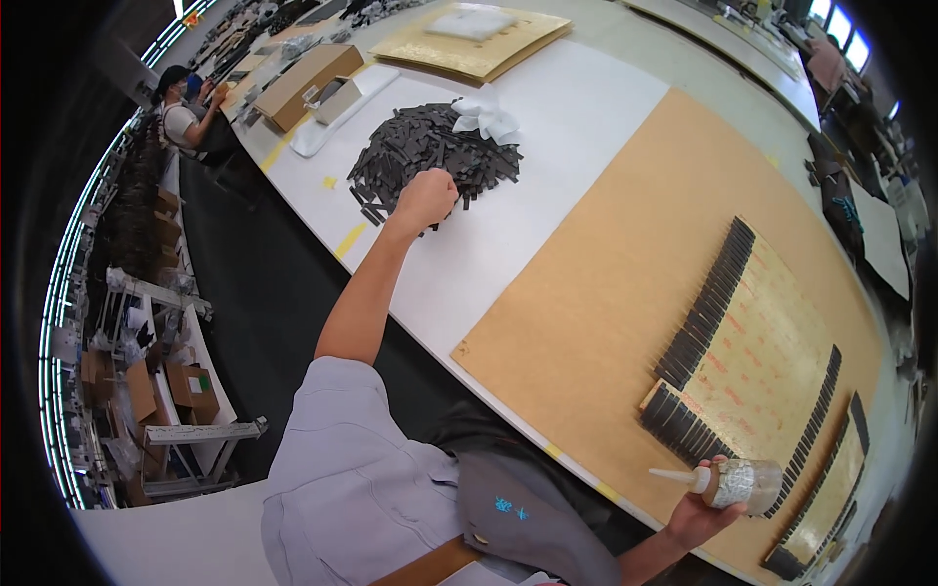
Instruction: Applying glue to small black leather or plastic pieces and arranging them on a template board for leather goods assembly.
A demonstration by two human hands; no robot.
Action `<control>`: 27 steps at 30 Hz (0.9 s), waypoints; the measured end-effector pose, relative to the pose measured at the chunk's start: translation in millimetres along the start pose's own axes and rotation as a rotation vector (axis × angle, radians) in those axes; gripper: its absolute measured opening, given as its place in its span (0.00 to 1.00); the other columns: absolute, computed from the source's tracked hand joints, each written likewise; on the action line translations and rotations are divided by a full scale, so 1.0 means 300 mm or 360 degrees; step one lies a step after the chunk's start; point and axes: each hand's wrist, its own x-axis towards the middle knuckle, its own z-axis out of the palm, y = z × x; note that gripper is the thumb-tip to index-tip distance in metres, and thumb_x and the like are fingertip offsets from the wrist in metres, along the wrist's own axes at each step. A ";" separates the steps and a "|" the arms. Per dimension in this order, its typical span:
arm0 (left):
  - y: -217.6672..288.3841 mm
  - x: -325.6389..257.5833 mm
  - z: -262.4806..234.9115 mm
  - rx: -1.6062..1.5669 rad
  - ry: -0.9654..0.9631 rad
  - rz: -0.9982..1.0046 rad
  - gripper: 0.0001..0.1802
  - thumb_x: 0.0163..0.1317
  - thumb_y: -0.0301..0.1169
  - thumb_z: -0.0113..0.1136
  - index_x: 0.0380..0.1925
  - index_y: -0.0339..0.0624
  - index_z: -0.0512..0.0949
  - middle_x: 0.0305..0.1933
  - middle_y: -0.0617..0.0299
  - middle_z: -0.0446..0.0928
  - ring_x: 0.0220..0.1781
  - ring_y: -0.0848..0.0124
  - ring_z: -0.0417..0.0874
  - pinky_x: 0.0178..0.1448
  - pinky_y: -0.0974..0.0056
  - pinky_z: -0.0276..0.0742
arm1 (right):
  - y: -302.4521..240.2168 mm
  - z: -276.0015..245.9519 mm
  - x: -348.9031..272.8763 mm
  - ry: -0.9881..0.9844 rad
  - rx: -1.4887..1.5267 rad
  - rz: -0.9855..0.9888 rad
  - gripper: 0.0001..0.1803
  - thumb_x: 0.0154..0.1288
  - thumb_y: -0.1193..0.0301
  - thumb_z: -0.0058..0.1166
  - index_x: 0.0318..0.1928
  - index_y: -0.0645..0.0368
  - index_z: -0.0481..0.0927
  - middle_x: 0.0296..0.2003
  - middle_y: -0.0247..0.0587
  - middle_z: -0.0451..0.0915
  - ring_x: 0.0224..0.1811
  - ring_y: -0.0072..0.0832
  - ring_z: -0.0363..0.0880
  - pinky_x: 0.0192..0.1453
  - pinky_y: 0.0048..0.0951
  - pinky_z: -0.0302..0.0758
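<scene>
My left hand (427, 198) is at the near edge of a heap of short dark strips (410, 146), its fingers curled down and closed. What they hold, if anything, is hidden. In my right hand (696, 523) is a squeeze glue bottle (745, 485) with a long pointed white nozzle; it lies nearly level, tip toward the left. Just beyond the bottle lies a yellowish, shiny panel (762, 342) with dark strips (705, 313) set side by side along its edges. A narrower panel (831, 479), also edged with dark strips, lies to its right.
Under the panels is a large brown board (586, 293) on the white table (547, 166). White crumpled tissue (487, 115) rests on the heap. Behind it are a cardboard box (308, 86) and stacked yellowish boards (469, 44). Another person (186, 117) stands at the far left.
</scene>
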 end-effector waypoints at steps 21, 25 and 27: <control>0.344 -0.361 0.206 -0.0654 0.0003 0.0875 0.06 0.54 0.22 0.57 0.32 0.34 0.73 0.31 0.57 0.72 0.30 0.65 0.76 0.33 0.65 0.73 | 0.007 0.101 0.003 -0.0052 -0.0126 0.0007 0.37 0.60 0.48 0.50 0.61 0.58 0.58 0.52 0.46 0.69 0.54 0.39 0.68 0.56 0.42 0.69; 0.384 -0.404 0.279 -0.0633 -0.0223 0.0910 0.06 0.54 0.23 0.57 0.32 0.35 0.72 0.33 0.56 0.72 0.36 0.60 0.77 0.40 0.61 0.73 | 0.000 0.108 -0.018 0.0089 -0.0174 -0.0036 0.37 0.60 0.47 0.50 0.61 0.56 0.58 0.51 0.45 0.69 0.53 0.39 0.68 0.55 0.42 0.70; 0.391 -0.389 0.250 -0.0433 -0.0488 0.0658 0.07 0.54 0.24 0.57 0.32 0.36 0.72 0.34 0.56 0.72 0.40 0.60 0.77 0.44 0.61 0.72 | -0.002 0.097 -0.024 0.0131 -0.0187 -0.0051 0.37 0.60 0.48 0.50 0.61 0.56 0.58 0.51 0.45 0.70 0.53 0.40 0.69 0.55 0.42 0.71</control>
